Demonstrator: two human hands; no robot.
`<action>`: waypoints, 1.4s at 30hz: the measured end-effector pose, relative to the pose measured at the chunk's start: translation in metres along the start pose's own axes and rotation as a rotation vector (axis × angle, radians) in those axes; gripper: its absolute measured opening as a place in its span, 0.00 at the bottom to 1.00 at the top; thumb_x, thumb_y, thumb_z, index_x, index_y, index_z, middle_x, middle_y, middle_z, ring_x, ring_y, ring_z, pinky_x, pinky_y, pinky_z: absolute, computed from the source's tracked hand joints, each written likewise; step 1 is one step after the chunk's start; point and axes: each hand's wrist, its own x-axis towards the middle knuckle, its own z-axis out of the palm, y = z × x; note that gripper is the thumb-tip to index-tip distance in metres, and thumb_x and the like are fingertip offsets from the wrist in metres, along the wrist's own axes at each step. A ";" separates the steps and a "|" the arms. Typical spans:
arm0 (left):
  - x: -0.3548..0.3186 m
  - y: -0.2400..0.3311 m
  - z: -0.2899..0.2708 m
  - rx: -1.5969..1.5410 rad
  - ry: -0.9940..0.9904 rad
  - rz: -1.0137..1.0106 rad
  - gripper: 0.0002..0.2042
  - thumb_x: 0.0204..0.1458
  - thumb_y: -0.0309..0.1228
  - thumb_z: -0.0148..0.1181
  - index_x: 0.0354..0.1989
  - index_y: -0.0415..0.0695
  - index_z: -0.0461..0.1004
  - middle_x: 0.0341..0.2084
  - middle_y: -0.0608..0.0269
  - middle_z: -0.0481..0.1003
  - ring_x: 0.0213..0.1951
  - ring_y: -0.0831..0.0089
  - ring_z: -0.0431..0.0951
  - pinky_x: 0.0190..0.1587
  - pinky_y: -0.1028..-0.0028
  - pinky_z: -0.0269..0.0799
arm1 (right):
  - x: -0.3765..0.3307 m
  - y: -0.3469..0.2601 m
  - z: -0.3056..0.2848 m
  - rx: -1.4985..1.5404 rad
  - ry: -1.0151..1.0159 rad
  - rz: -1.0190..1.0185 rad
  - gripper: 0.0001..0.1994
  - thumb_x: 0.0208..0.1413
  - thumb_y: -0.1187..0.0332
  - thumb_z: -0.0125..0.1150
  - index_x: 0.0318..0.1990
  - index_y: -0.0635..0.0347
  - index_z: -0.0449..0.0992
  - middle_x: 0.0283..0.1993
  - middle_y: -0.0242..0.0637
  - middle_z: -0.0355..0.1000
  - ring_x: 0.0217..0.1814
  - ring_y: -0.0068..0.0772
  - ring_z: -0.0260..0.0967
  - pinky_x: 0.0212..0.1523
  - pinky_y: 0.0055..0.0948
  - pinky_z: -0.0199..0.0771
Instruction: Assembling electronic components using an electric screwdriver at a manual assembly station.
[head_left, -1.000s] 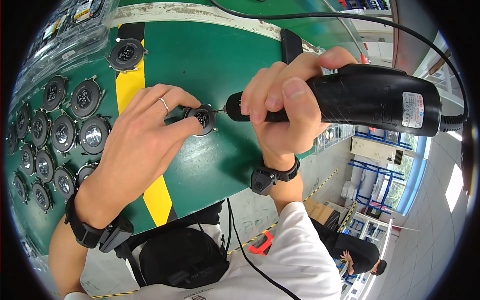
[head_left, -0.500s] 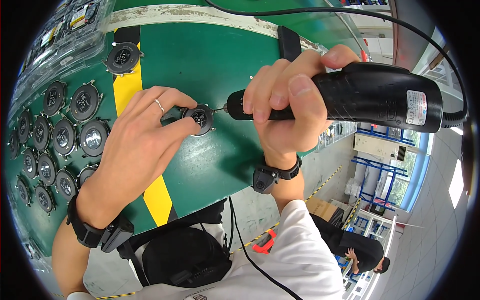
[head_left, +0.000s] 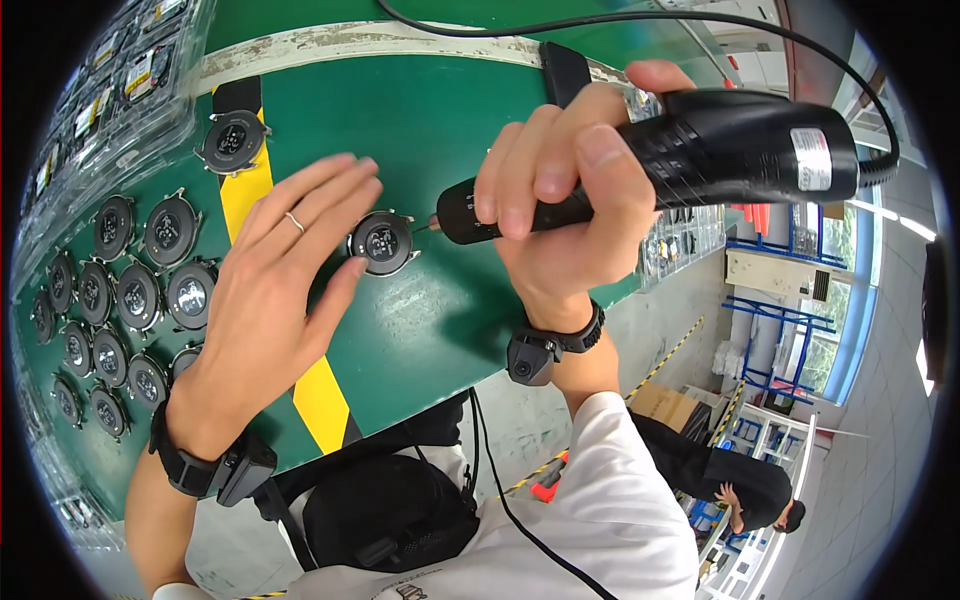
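A round black watch body (head_left: 383,243) with a silver rim lies back up on the green bench, its strap lugs bare. Beside it my left hand (head_left: 285,255) is open, fingers stretched above and thumb tip at the watch's lower left edge; whether the thumb touches is hard to tell. My right hand (head_left: 570,190) wraps round a black electric screwdriver (head_left: 740,150), held nearly level. Its thin bit (head_left: 430,225) points left at the watch's right side, close to the lugs; contact there is too small to make out.
Several similar watch bodies (head_left: 140,297) lie at the left, and a single watch body (head_left: 234,142) sits on the yellow-black tape (head_left: 245,205). Clear trays of parts (head_left: 130,80) stand far left. The screwdriver's cable (head_left: 600,18) arches overhead. Another person (head_left: 745,490) stands in the right background.
My left fingers have lifted off the watch and spread apart. The watch appears slightly further left in view. My right hand still grips the screwdriver, its bit still near the watch.
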 end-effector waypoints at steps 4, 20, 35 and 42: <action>0.003 0.006 -0.005 0.050 0.017 0.002 0.16 0.50 0.21 0.64 0.50 0.41 0.81 0.60 0.60 0.75 0.64 0.55 0.70 0.65 0.57 0.66 | -0.002 -0.003 -0.002 -0.033 -0.069 0.055 0.24 0.59 0.73 0.46 0.64 0.59 0.56 0.23 0.34 0.60 0.11 0.28 0.55 0.13 0.34 0.66; 0.000 -0.001 -0.003 0.051 -0.065 0.057 0.13 0.49 0.23 0.66 0.44 0.46 0.81 0.53 0.66 0.76 0.60 0.60 0.72 0.59 0.60 0.70 | -0.016 -0.007 0.017 0.035 -0.045 0.241 0.25 0.55 0.76 0.52 0.61 0.59 0.55 0.22 0.34 0.62 0.12 0.28 0.56 0.15 0.34 0.66; -0.002 -0.003 -0.001 0.043 -0.035 0.061 0.13 0.48 0.23 0.67 0.44 0.46 0.80 0.52 0.66 0.76 0.58 0.59 0.72 0.59 0.60 0.70 | -0.011 -0.008 0.016 0.056 0.064 0.238 0.24 0.45 0.83 0.55 0.53 0.80 0.60 0.21 0.37 0.71 0.17 0.22 0.68 0.20 0.22 0.69; -0.003 -0.005 -0.002 0.021 -0.064 0.043 0.13 0.49 0.23 0.65 0.44 0.45 0.81 0.54 0.65 0.76 0.62 0.57 0.71 0.62 0.58 0.68 | -0.010 -0.009 0.013 0.068 0.016 0.210 0.25 0.46 0.83 0.55 0.54 0.79 0.59 0.22 0.37 0.71 0.17 0.23 0.68 0.21 0.22 0.70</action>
